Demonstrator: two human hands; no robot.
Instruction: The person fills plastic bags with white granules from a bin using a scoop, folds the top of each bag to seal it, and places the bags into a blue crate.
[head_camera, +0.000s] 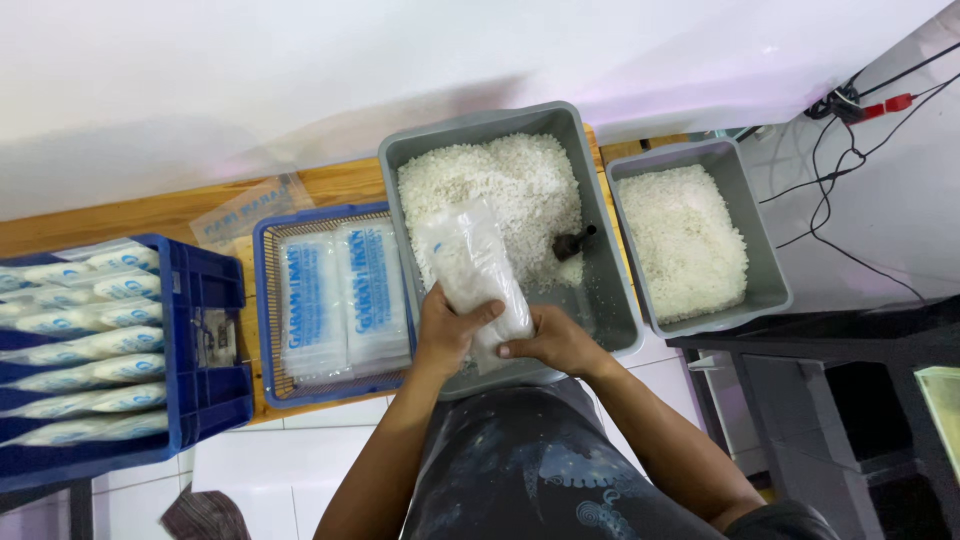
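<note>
Both hands hold one clear plastic bag (475, 272) partly filled with white grains, over the near end of a large grey tub (608, 300). Left hand (447, 333): fingers curled around the bag's lower left edge, thumb across its front, closed on it. Right hand (556, 340): fingers pressed together under and against the bag's lower right corner, also gripping. The bag tilts up and away from the hands, its far end lying over the heap of white grains (500, 185) that fills the far half of the tub. Just beyond the right hand, on the bare tub floor at the foot of the heap, sits a small dark scoop (574, 241) (its handle points away to the right; clear of the bag). Further right of the right hand, a second, smaller grey tub (765, 270) holds a level bed of the same white grains. Immediately left of the left hand, a shallow blue tray (266, 300) carries two flat stacks of empty printed bags (340, 295). Well left of that, a deeper blue crate (205, 400) holds filled bags (85, 345) laid in a row. All containers rest on a wooden bench (150, 215) against a white wall.
</note>
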